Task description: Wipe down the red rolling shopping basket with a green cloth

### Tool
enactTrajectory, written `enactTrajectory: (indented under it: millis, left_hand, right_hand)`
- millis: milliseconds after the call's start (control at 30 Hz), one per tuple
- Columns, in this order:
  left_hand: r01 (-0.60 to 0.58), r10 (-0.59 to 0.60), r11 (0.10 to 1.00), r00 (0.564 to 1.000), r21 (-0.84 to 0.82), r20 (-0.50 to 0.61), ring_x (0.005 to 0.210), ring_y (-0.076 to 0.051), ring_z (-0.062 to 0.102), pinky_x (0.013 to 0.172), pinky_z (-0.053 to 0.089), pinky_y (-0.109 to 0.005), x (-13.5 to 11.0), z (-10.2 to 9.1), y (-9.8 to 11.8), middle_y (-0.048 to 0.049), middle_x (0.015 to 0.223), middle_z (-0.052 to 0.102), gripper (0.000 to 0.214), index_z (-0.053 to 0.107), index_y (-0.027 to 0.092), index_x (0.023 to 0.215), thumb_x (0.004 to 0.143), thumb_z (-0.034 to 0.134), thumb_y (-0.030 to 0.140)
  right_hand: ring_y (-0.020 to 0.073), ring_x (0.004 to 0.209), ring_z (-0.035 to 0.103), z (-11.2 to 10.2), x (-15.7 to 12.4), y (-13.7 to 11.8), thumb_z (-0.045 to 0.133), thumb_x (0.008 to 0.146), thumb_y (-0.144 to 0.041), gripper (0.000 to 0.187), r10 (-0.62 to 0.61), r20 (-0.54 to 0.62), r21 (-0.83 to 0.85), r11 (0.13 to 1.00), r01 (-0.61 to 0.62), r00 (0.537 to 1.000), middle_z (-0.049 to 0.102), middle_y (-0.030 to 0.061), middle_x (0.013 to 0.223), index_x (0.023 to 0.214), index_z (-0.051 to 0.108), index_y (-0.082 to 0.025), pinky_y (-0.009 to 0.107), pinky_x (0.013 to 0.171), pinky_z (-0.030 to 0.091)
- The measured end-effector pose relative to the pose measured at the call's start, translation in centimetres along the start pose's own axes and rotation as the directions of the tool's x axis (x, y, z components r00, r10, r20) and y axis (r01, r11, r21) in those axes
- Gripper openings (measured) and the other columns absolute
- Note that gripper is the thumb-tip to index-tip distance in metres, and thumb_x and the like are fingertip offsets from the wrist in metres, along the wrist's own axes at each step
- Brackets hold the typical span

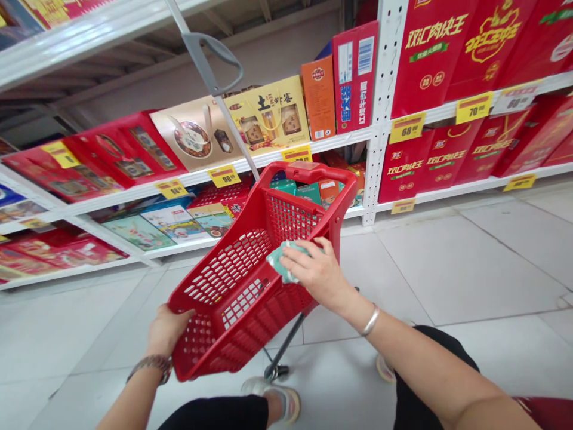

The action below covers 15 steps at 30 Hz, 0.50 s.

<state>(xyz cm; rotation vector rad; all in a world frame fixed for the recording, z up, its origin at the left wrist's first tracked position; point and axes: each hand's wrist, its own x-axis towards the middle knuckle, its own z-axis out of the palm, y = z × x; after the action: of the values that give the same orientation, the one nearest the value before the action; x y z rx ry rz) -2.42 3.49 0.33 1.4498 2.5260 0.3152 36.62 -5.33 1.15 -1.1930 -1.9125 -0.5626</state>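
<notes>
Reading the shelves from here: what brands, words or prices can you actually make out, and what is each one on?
"双汇肉块王" on the red boxes at right, upper and lower shelves.
"70" on a yellow price tag.
"68" on a yellow price tag.
"90", probably, on a yellow price tag; its smaller digits are unreadable.
The yellow gift box and orange box: lettering too small or blurred to read.

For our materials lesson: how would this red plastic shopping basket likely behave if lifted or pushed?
The red basket has thin latticed walls, so probably feels light but fairly stiff. Tilted on a slim pole above a small caster, it would likely swing or tip when pushed.
</notes>
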Motion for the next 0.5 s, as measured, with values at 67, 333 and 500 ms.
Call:
enactTrajectory:
  millis: [67,333,500]
  left_hand:
    - [0.022,-0.022,0.999,1.000,0.024,0.021,0.087,-0.041,0.076,0.069,0.060,-0.045,-0.1,0.0,0.2,-0.0235,0.094,0.078,0.067,0.061,0.007,0.125,0.070,0.067,0.045]
    - [0.032,-0.033,0.999,0.998,0.017,0.062,0.091,-0.038,0.076,0.072,0.060,-0.042,-0.5,-0.3,1.0,-0.0249,0.103,0.077,0.073,0.059,0.005,0.130,0.071,0.067,0.047]
    - [0.010,-0.010,1.000,1.000,0.001,0.018,0.080,-0.038,0.076,0.065,0.059,-0.043,0.3,0.3,0.3,-0.0241,0.093,0.078,0.072,0.062,0.005,0.125,0.068,0.068,0.049]
  right_hand:
    - [0.0233,0.124,0.057,-0.8,0.1,2.1,0.062,0.102,-0.016,0.023,0.051,0.000,-0.046,0.998,-0.051,0.999,0.075,0.0012,0.131,0.119,0.072,-0.029,0.044,0.103,0.031]
    - [0.0293,0.121,0.058,-3.8,-0.2,9.5,0.052,0.097,-0.010,0.046,0.310,-0.260,-0.173,0.917,-0.360,0.914,0.072,0.0093,0.135,0.134,0.069,-0.029,0.050,0.104,0.031]
    - [0.0306,0.121,0.059,-5.1,0.3,7.8,0.052,0.098,-0.015,0.045,0.308,-0.371,-0.145,0.913,-0.382,0.876,0.070,0.0109,0.136,0.139,0.066,-0.029,0.050,0.103,0.036]
